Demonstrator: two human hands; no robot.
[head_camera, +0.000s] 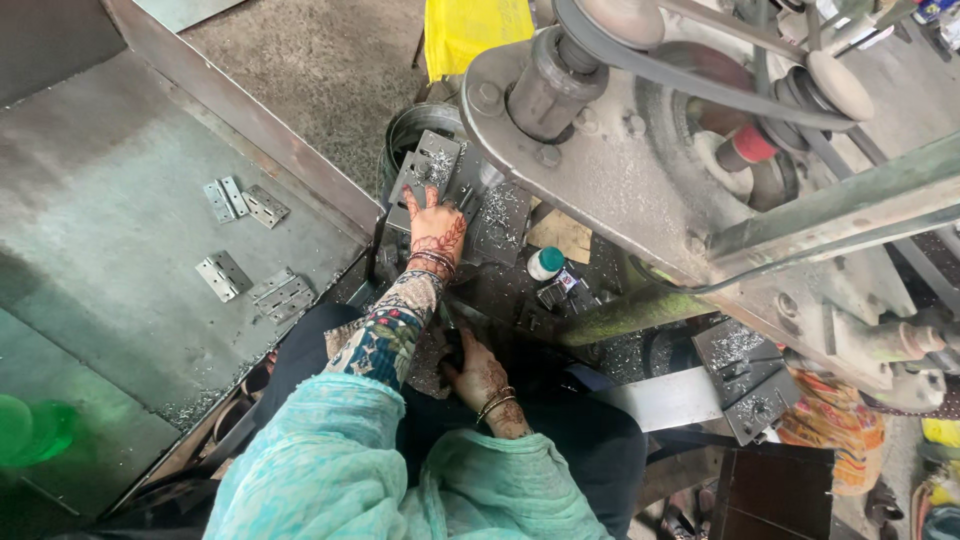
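Your turquoise shawl (330, 470) fills the bottom of the view, closest to you, with both forearms reaching out of it. Far to the left, the grey metal desk (90, 220) carries several small hinges (243, 203) lying flat and apart from one another, two near its upper edge and two lower down beside a scatter of metal shavings. Moving right, your left hand (436, 228) is stretched forward with fingers spread and pressed flat on a stack of grey hinge plates (432, 165) dusted with shavings, just beside a round metal bucket (405, 135). Your right hand (480, 372) sits lower and nearer your lap, fingers curled loosely against a dark surface; you cannot tell whether it grips anything. Just right of the plates stands a small bottle with a green cap (545, 263). Further right, the heavy machine arm (640, 170) with its belt and pulleys (690, 70) crosses above, and more grey plates (750, 385) lie below it.
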